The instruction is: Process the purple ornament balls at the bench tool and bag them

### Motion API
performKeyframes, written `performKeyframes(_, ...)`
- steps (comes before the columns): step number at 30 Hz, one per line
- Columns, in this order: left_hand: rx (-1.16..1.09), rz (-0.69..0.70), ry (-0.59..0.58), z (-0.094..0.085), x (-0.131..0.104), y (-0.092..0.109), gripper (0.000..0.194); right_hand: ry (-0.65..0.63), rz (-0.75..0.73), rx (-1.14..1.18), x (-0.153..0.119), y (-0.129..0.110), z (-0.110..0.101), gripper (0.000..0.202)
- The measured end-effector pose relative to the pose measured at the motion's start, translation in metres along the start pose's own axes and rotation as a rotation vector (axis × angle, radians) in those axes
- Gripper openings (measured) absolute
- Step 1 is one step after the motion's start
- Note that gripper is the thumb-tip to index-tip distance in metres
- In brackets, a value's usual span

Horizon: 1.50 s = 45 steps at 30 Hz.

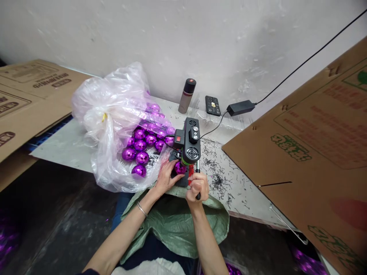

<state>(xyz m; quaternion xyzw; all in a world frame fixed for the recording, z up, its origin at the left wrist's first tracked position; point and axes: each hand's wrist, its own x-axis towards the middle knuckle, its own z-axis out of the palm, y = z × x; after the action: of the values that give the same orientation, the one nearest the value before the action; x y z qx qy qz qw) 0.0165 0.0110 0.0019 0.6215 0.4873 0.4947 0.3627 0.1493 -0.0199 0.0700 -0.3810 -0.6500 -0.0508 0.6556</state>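
1. a purple ball (pixel 180 168) is held by the left hand (pixel 165 178); this hand is partly curled, with the thumb and the fingers placed against the ball.
2. the ball is located under the front end of a black machine (pixel 192 139), near the front edge of the surface (pixel 65 145); whether it is touched by the machine cannot be told.
3. the right hand (pixel 197 187) is closed like a fist around a black handle (pixel 198 196), beside the machine.
4. more purple balls (pixel 140 145) are gathered at the left, within a clear plastic bag (pixel 111 103).
5. small black pieces (pixel 218 180) are scattered to the right of the machine.
6. behind, a bottle (pixel 186 99), a phone (pixel 212 105) and a power adapter (pixel 241 108) are seen.
7. at the right, the view is partly filled by a cardboard box (pixel 309 130).
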Motion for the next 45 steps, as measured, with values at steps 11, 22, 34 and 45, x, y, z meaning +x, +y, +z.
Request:
performKeyframes(11, 0.03, 0.049, -0.022, -0.002, 0.002, -0.001, 0.058, 0.037, 0.022, 0.084, -0.008, 0.004, 0.007, 0.034)
performKeyframes(22, 0.224, 0.23, -0.02, 0.001, -0.001, -0.012, 0.061, -0.037, 0.153, 0.05, 0.039, -0.023, -0.009, 0.035)
performKeyframes(34, 0.768, 0.24, 0.24, -0.082, -0.037, 0.031, 0.049, -0.054, 0.134, 0.049, 0.038, -0.029, -0.011, 0.035)
performKeyframes(45, 0.672, -0.348, 0.066, -0.12, 0.045, 0.038, 0.055, -0.078, 0.125, 0.045, 0.038, -0.028, -0.013, 0.033)
